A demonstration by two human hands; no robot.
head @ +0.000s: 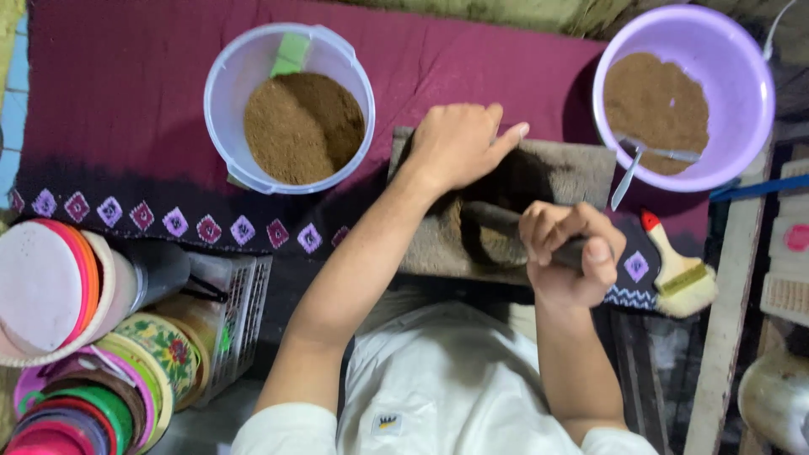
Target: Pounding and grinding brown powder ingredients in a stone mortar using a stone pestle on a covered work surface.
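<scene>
The right hand (571, 254) is clenched around a dark handle (506, 226), a rod-like tool whose long axis runs roughly left to right across the view, tilted slightly so that its far end rises toward the left hand; what that end carries is hidden in shadow. The left hand (459, 143) lies released, palm down with the forefinger stretched toward the upper right, pressing on a grey-brown block (581, 173) that sits on the maroon cloth (126, 101) covering the surface. The block's long side also runs left to right, and its near edge lies just before the person's white shirt. Behind the block to the left stands a clear bucket (240, 67) of brown powder with a green scoop in it, close to the left wrist; to the right a lilac basin (742, 67) of the same powder holds a metal spoon (628, 173), whose handle juts over the rim toward the block. A brush (678, 270) with a red-tipped handle lies just right of the right hand. Between the two vessels the cloth gives open room; at lower left, stacked coloured lids (76, 404) and a basket (240, 307) crowd the edge.
</scene>
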